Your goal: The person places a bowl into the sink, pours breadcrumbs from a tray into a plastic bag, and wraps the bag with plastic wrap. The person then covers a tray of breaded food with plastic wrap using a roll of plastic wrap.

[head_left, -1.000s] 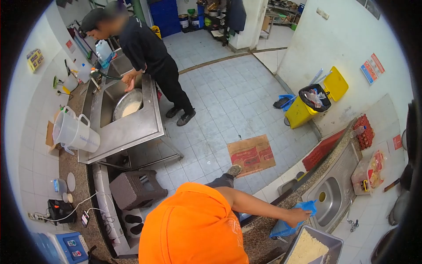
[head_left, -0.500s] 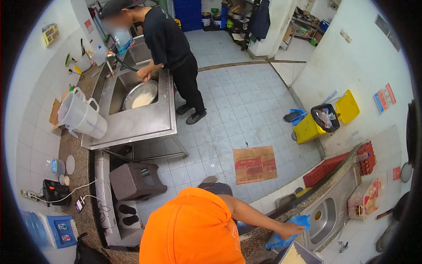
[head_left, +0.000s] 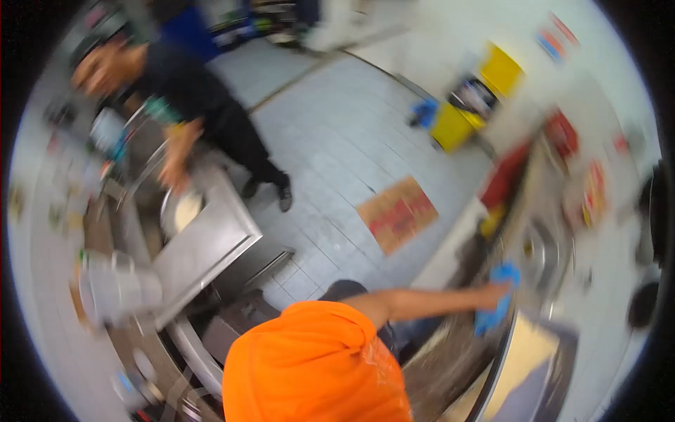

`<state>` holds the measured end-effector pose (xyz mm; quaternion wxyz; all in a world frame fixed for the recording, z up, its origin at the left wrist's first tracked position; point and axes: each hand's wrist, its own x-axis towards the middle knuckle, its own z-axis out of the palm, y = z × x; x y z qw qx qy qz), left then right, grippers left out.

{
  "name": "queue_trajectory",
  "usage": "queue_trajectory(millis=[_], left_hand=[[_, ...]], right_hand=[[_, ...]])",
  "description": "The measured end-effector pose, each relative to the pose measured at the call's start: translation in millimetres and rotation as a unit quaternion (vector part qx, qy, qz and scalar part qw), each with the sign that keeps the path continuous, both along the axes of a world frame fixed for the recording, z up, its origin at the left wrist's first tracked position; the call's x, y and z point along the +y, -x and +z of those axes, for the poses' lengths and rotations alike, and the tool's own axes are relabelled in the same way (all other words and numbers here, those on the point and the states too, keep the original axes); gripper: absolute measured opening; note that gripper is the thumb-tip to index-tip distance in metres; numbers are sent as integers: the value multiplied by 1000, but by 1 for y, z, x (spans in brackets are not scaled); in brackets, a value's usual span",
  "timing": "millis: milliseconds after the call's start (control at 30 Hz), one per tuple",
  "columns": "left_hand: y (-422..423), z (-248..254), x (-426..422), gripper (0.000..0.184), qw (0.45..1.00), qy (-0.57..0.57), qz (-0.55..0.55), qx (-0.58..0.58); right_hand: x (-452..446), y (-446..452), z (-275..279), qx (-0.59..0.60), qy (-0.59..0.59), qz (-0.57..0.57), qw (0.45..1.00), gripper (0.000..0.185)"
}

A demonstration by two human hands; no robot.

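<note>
your one hand in view [head_left: 498,296] has its grip closed on a blue cloth [head_left: 489,321], at the table [head_left: 446,366] edge near the sink [head_left: 541,250], just beside a tray [head_left: 564,369] with pale yellow stuff. blurry, can't tell if the cloth touches the table. your other hand's out of view, grip unknown. co-worker [head_left: 200,88] stands at the steel sink unit [head_left: 211,243].

A kitchen with a pale tiled floor [head_left: 309,162] is seen in blur.
On the right the floor is bordered by a stone counter [head_left: 450,352], into which a metal sink [head_left: 545,250] is set; on the left, a steel table [head_left: 211,235] is placed. A cardboard sheet [head_left: 398,214] is laid flat between them. A yellow bin [head_left: 451,129], its lid [head_left: 501,70] raised, is kept near the white wall [head_left: 594,91], where a poster [head_left: 557,36] is fixed.
</note>
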<state>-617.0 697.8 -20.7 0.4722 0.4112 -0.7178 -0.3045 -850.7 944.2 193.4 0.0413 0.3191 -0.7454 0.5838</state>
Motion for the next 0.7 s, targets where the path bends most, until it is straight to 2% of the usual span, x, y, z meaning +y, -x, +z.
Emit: queue_trajectory(millis=[33,67,133,167,200,233,267,300,400,567,633,700], left_hand=[[-6,0,1,71,997,-68,-33,-33],[-43,62,13,69,973,-202,-97,-53],[-42,53,13,76,990,-119,-20,-70],[-28,12,1,81,999,13,27,-43],[-42,35,10,79,998,-38,3,-55],[-45,29,10,79,997,-5,10,-80],[-57,46,17,80,993,28,-1,-111],[-61,58,13,81,992,-12,-20,-123],[-70,73,26,80,984,-40,-27,-170],[-66,54,15,88,997,-8,-55,-61],[-61,55,19,89,996,-3,-61,-68],[-52,56,17,90,995,-5,-68,-74]], right_hand=[[26,25,-8,-20,4,-31,999,56],[44,66,-23,-53,9,-37,998,56],[108,135,-40,-51,19,-68,996,56],[84,32,3,-77,63,-113,989,60],[81,2,18,-47,54,-130,989,68],[67,-46,45,-106,75,-124,984,71],[65,-48,45,-94,109,-92,985,73],[50,-61,60,-96,125,-49,986,69],[50,-67,61,-60,79,-92,991,64],[19,-66,60,-59,69,-87,992,56],[12,-66,57,-31,15,-84,996,50],[-9,-69,50,-32,48,-61,996,47]])
